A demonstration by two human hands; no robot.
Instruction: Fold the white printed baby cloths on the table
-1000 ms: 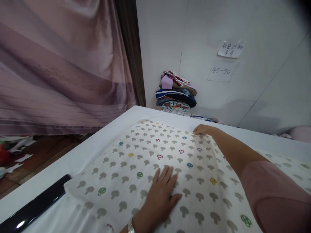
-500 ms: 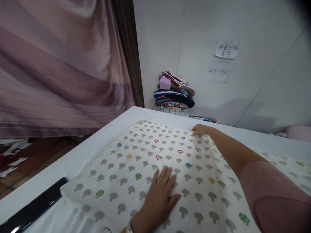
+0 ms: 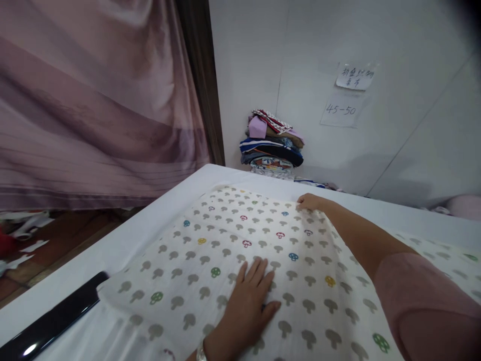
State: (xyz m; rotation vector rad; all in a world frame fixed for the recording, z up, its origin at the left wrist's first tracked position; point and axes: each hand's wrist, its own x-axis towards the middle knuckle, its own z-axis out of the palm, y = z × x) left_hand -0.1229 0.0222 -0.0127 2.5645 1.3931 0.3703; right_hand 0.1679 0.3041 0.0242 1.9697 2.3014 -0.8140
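A white cloth [image 3: 210, 240] printed with grey and a few coloured mushrooms lies spread over the white table [image 3: 158, 213]. My left hand [image 3: 250, 301] rests flat on the middle of its near half, fingers spread, with a bracelet at the wrist. At the far right part of the cloth, my right hand [image 3: 308, 201] pinches the edge and lifts it slightly, so the fabric slopes down below the forearm. The right fingertips are partly hidden. More mushroom-print cloth [image 3: 443, 258] shows to the right, beyond my pink sleeve [image 3: 421, 296].
A glossy black bar [image 3: 56, 316] lies along the table's left side, touching the cloth's corner. Folded fabrics [image 3: 272, 143] are stacked at the back by the wall. A pink curtain [image 3: 101, 110] hangs at left. Handwritten papers [image 3: 341, 110] are on the wall.
The view has shifted slightly, moving the scene a little to the right. Both hands keep their places on the cloth.
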